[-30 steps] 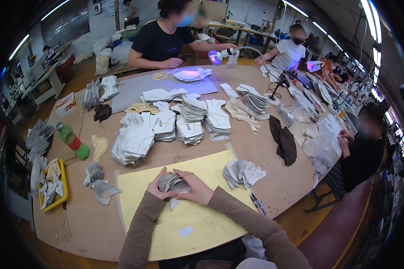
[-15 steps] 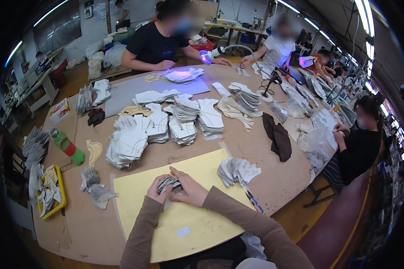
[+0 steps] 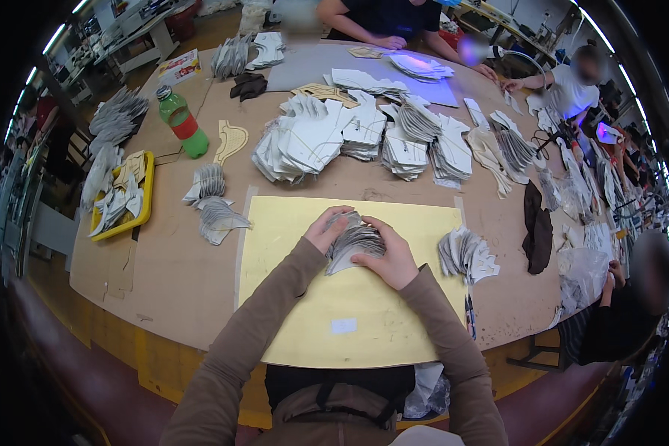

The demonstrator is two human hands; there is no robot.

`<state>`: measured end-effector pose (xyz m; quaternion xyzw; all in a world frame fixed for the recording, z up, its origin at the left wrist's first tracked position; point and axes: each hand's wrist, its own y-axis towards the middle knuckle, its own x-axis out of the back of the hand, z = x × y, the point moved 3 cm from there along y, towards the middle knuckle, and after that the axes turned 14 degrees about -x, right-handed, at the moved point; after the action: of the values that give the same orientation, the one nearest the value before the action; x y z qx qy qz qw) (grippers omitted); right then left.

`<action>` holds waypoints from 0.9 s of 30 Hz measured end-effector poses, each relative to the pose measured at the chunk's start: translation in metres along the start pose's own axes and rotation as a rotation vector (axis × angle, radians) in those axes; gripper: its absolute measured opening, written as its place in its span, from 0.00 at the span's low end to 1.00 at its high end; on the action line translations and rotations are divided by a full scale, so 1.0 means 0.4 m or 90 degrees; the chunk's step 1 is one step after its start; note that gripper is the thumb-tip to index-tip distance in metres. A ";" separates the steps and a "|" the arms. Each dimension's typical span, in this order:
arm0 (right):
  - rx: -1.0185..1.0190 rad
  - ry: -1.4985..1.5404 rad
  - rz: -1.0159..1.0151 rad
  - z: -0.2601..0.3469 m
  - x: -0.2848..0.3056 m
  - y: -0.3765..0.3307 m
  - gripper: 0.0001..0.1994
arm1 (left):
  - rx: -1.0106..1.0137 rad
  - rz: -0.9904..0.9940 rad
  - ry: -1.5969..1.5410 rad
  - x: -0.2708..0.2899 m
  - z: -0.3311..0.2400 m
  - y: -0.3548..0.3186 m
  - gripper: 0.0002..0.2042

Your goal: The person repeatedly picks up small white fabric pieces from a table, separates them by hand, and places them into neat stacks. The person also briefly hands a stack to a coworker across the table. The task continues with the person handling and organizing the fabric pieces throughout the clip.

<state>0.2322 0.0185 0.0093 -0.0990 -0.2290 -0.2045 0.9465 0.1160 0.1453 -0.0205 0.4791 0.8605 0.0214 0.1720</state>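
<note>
A stack of grey-white cut fabric pieces (image 3: 355, 247) stands slightly fanned on the yellow board (image 3: 297, 297) in front of me. My left hand (image 3: 325, 232) is closed round its left side, the fingers bent over the far edge. From the right, my right hand (image 3: 392, 256) grips the same stack, with the thumb on the near side and the fingers behind. Nearest to my right hand, another fanned stack of pieces (image 3: 464, 254) lies at the board's right edge. Two small stacks (image 3: 219, 219) sit off the board's left side.
Large stacks of white pieces (image 3: 297, 141) stand beyond the board. A green bottle (image 3: 184, 126) and a yellow tray (image 3: 149, 195) of pieces are at left. Snips (image 3: 470, 316) lie by the board's right edge, and a dark cloth (image 3: 537, 230) farther right. Co-workers sit around the table.
The view has tilted down and swung left. My hands have moved apart somewhat, and more of the fanned stack shows between them.
</note>
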 end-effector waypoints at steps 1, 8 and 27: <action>-0.002 -0.003 -0.006 0.004 0.005 0.003 0.36 | 0.005 0.009 -0.011 0.000 0.001 0.002 0.27; 0.059 -0.019 -0.055 0.014 0.020 -0.001 0.34 | -0.037 -0.060 0.086 -0.009 -0.012 0.007 0.24; 0.199 -0.109 -0.107 0.036 0.007 -0.032 0.36 | -0.204 0.283 0.494 -0.043 -0.083 -0.020 0.45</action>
<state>0.2233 0.0100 0.0246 0.0515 -0.3451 -0.2356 0.9071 0.1070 0.1309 0.0137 0.5754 0.7238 0.3676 -0.0993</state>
